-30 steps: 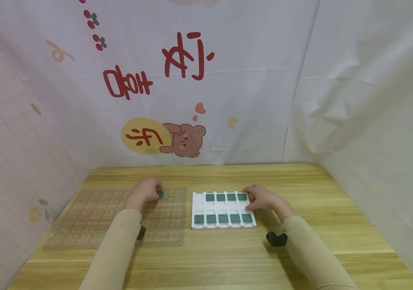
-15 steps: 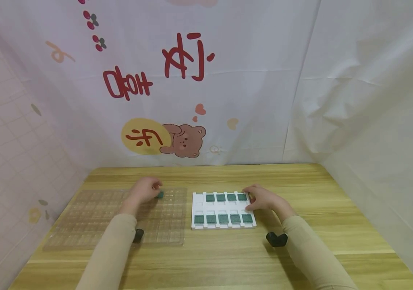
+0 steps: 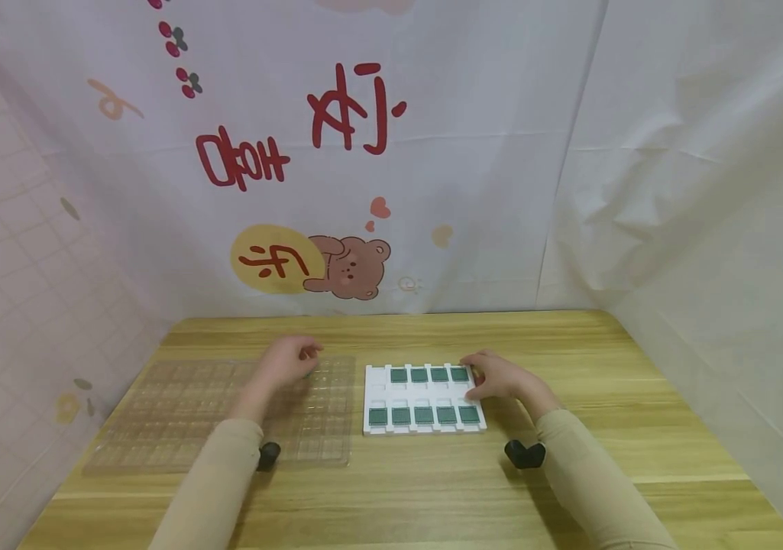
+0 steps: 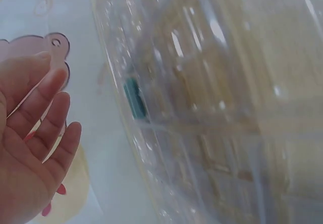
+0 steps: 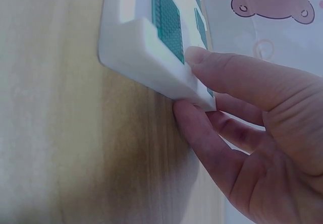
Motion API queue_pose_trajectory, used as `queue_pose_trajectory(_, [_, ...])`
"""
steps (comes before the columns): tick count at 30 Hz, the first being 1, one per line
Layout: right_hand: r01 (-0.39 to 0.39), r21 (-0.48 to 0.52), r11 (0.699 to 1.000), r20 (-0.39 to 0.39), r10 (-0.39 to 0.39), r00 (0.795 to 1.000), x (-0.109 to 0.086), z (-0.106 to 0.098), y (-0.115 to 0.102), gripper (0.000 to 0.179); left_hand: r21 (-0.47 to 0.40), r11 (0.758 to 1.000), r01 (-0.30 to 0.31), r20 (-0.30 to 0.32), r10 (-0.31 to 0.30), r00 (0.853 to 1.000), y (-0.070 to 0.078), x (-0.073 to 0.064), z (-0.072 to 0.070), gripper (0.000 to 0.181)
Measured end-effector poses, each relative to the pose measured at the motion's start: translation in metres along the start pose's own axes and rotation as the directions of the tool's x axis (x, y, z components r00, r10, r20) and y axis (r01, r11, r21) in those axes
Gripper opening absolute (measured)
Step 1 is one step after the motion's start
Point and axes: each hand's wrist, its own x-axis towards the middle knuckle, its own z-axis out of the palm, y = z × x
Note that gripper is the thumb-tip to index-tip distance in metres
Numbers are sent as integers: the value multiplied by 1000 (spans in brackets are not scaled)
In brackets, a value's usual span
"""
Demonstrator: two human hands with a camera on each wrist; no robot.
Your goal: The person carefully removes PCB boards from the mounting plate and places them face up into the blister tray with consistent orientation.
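My left hand (image 3: 286, 359) hovers over the far right part of a clear plastic compartment tray (image 3: 325, 428), its fingers loosely bent with nothing between them. In the left wrist view a small green chip (image 4: 135, 99) sits in a compartment of that tray, apart from the fingertips (image 4: 74, 130). The head view shows this chip mostly hidden by the hand. Several green square chips (image 3: 423, 415) lie in two rows in a white tray (image 3: 425, 396); the far-left slot holds none. My right hand (image 3: 497, 376) pinches the white tray's right end, thumb (image 5: 199, 57) on top and fingers against the side.
Both trays lie side by side on a wood-grain table (image 3: 432, 489), a narrow gap between them. A printed white cloth (image 3: 474, 191) hangs behind the table and along both sides. Black wrist mounts (image 3: 525, 454) stick out near the forearms.
The left hand has let go of the green chip, leaving it in the clear tray, then moved slightly right, now covering it in the head view. The right hand and white tray stay put.
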Motion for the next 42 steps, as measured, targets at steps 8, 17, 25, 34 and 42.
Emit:
queue_pose_trajectory(8, [16, 6, 1000, -15, -16, 1000, 0, 3, 4, 69, -26, 999, -27, -36, 26, 999, 21, -1, 8, 22])
queue_pose_trajectory(17, [11, 9, 1000, -22, -11, 1000, 0, 4, 1, 68, -138, 990, -41, -82, 30, 996, 41, -5, 21, 27])
queue_pose_trajectory(25, [5, 7, 1000, -13, -5, 1000, -1, 4, 0, 69, -167, 983, -71, -108, 53, 993, 61, -14, 34, 26])
queue_pose_trajectory(34, [-1, 11, 1000, -10, 1, 1000, -2, 4, -1, 68, -148, 987, -63, -40, 57, 998, 71, -22, 50, 33])
queue_pose_trajectory(42, [-9, 16, 1000, -11, 9, 1000, -1, 5, 0, 70, -109, 993, -54, 58, 61, 996, 75, -32, 59, 52])
